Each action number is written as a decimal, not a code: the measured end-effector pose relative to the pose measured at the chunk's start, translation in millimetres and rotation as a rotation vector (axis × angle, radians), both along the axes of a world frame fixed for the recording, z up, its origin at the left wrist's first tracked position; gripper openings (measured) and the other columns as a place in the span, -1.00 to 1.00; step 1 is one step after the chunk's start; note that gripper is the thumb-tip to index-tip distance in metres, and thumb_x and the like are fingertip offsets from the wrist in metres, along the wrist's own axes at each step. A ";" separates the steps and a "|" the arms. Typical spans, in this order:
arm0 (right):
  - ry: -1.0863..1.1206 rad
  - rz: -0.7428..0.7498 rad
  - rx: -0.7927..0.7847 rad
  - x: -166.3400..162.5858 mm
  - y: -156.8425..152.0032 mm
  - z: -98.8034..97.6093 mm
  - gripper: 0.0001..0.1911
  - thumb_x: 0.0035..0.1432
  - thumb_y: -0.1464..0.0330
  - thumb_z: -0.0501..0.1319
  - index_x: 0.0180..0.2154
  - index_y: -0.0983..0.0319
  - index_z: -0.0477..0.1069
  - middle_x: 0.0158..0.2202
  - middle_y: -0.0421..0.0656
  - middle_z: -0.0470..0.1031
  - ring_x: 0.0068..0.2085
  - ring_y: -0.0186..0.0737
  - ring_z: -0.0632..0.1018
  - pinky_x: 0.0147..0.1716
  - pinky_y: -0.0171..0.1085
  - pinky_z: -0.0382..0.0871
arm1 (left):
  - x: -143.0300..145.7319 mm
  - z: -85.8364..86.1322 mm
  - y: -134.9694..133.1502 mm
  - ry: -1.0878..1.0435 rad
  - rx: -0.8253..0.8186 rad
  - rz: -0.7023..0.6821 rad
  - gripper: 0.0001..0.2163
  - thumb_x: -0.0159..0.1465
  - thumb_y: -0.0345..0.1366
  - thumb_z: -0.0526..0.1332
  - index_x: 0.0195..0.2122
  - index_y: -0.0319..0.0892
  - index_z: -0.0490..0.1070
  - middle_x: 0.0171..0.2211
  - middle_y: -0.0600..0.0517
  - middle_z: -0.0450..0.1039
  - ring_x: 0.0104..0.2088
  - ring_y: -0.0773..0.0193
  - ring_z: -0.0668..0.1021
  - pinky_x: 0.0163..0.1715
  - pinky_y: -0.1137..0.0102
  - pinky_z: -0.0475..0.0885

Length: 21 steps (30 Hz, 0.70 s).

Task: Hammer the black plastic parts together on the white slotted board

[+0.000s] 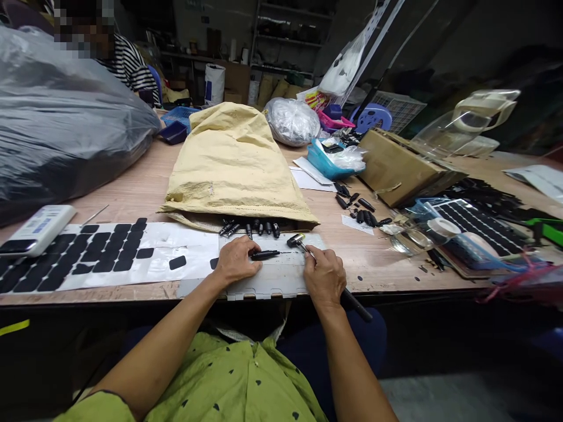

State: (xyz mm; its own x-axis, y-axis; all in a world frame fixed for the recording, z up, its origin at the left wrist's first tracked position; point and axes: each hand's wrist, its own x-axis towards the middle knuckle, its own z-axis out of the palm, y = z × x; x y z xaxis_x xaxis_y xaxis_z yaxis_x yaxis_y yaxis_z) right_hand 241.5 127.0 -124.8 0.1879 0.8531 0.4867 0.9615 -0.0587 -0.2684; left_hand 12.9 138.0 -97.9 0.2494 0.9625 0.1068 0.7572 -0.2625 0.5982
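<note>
By the tabletop's (373,259) front edge, the left hand (238,259) pinches a black piece (267,255) and the right hand (325,275) grips a hammer (295,241), seemingly a positioning step, the next move calling for steadiness.

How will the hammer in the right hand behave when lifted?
The hammer is probably head-heavy, since its chunky head sits on a slim shaft. That shiny, metal-looking shaft should stay stiff. Its thicker, dark grip may resist slipping in the right hand.

Looks forward and down, head-worn, from just behind the near edge of the worktop (378,266). Shows left hand (238,259) and right hand (324,276) close by, with shelves (290,41) well beyond the far edge.
</note>
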 end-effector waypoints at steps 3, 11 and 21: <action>-0.008 -0.031 0.011 -3.4 -1.6 -1.9 -0.77 0.21 0.36 0.18 -0.14 0.18 0.57 -0.30 -0.10 0.43 -0.28 -0.20 0.30 -0.30 -0.22 0.06 | 0.1 -0.4 0.1 -0.001 0.000 0.007 -0.84 0.15 -0.21 0.27 -0.25 -0.08 0.52 -0.34 0.07 0.44 -0.25 0.21 0.48 -0.27 0.35 0.36; -0.016 -0.047 -0.003 -6.7 -4.2 1.8 -0.76 0.22 0.36 0.18 -0.11 0.17 0.56 -0.28 -0.10 0.43 -0.27 -0.19 0.31 -0.29 -0.22 0.07 | -4.7 -0.3 0.2 0.022 0.011 -0.067 -0.81 0.34 -0.18 0.13 -0.19 -0.07 0.51 -0.29 0.06 0.43 -0.22 0.24 0.46 -0.22 0.36 0.31; -0.007 -0.067 -0.008 -7.1 -3.2 0.4 -0.76 0.20 0.35 0.19 -0.12 0.15 0.57 -0.28 -0.12 0.43 -0.27 -0.20 0.30 -0.28 -0.24 0.04 | -4.9 -4.5 0.5 0.030 0.057 -0.094 -0.73 0.40 -0.18 0.03 -0.18 -0.12 0.51 -0.27 0.03 0.44 -0.22 0.24 0.44 -0.22 0.33 0.31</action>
State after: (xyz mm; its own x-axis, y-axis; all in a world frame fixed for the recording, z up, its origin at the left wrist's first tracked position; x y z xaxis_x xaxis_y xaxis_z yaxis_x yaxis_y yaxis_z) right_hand 234.4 123.8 -124.4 0.2409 0.8428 0.4812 0.9573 -0.1248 -0.2607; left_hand 7.9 138.5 -102.4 0.3421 0.9273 0.1518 0.7449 -0.3661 0.5578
